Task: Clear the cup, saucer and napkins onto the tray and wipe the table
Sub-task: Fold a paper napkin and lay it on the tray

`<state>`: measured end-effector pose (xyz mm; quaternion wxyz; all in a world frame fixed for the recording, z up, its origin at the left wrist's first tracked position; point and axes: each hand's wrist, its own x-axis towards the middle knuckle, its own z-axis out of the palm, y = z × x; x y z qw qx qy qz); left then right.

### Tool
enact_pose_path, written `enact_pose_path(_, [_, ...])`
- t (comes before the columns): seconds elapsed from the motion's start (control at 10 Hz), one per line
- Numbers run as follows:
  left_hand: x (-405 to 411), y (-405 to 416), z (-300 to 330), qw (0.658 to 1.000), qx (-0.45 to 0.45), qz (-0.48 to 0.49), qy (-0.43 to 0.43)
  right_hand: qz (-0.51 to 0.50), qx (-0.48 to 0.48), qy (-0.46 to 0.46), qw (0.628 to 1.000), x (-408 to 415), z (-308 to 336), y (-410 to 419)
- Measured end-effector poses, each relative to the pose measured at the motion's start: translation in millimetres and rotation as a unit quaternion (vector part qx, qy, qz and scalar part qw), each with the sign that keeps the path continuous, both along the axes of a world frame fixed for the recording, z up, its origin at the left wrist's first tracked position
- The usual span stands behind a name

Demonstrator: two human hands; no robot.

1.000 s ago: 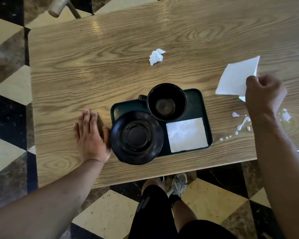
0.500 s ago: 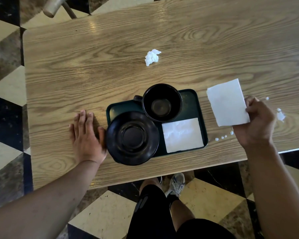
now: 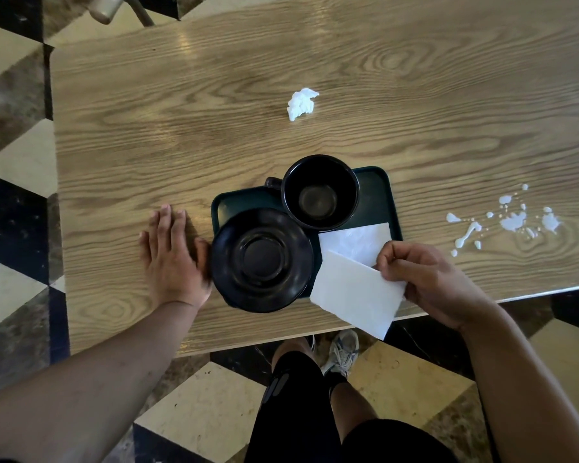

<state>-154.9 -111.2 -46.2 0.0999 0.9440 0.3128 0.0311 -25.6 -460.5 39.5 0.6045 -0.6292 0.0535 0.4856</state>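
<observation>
The right hand [image 3: 425, 279] pinches a flat white napkin [image 3: 355, 295] between thumb and curled fingers, gripping it at its right edge. The napkin is tilted, its long axis running from upper left to lower right, and it overhangs the near edge of the counter [image 3: 214, 95]. Its upper left corner overlaps a second napkin [image 3: 355, 242] that lies flat in the near right corner of the tray [image 3: 385, 198]. The tray is thus immediately left of and beyond the right hand, which is the nearer hand to that corner.

The left hand [image 3: 171, 259] rests flat on the counter, fingers straight and together, holding nothing; its thumb side touches or nearly touches the saucer [image 3: 261, 260]. The saucer sits on the near left part of the tray and overhangs its near rim. The cup [image 3: 320, 192] stands upright on the far side of the tray.

Outstanding items, as judged from this layout: a crumpled napkin [image 3: 301, 103] lies mid-counter, well beyond the tray, and a white spill [image 3: 512, 222] spreads near the right near edge.
</observation>
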Motion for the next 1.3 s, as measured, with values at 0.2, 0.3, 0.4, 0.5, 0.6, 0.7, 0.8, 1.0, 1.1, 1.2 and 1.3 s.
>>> enact_pose_path(0.2, [-0.7,0.8,-1.5,1.0,-0.002,-0.001,0.001,-0.128,-0.123,-0.069,0.982,3.0,-14.8,8.7])
enact_pose_path(0.3, [-0.6,0.5,-1.5,1.0,-0.001,0.0,-0.002,-0.195,-0.11,-0.066,0.972,4.4,-16.1,9.0])
enact_pose_path(0.4, [-1.0,0.3,-0.9,1.0,-0.004,-0.001,-0.007,-0.254,-0.069,-0.055,0.963,0.9,-11.7,10.8])
enact_pose_path(0.5, [-0.7,0.0,-0.4,1.0,-0.003,-0.001,-0.006,-0.244,-0.084,-0.086,0.962,-4.4,-7.5,14.3])
enact_pose_path(0.6, [-0.4,0.4,-0.3,1.0,-0.001,-0.002,0.001,-0.216,-0.143,-0.156,0.953,-11.0,-5.9,18.4])
enact_pose_path(0.7, [-0.5,0.3,-0.5,1.0,-0.002,-0.003,0.003,-0.223,-0.162,-0.171,0.946,-12.5,-5.0,19.9])
enact_pose_path(0.8, [-0.8,0.8,-0.3,1.0,0.0,-0.003,0.003,-0.209,-0.192,-0.192,0.939,-12.0,-5.3,20.3])
enact_pose_path(1.0, [-0.4,0.5,0.0,1.0,0.0,-0.002,0.001,-0.13,-0.292,-0.311,0.895,-12.8,0.5,14.5])
enact_pose_path(1.1, [-1.0,0.8,-0.5,1.0,0.0,-0.003,-0.001,-0.114,-0.333,-0.368,0.861,-14.0,5.3,12.1])
enact_pose_path(1.2, [-1.2,1.1,-1.3,1.0,0.0,-0.005,-0.001,-0.083,-0.371,-0.444,0.811,-14.1,7.3,7.2])
enact_pose_path(1.3, [-1.1,1.5,-1.5,1.0,-0.001,-0.005,0.001,-0.064,-0.372,-0.451,0.809,-15.0,1.6,4.8])
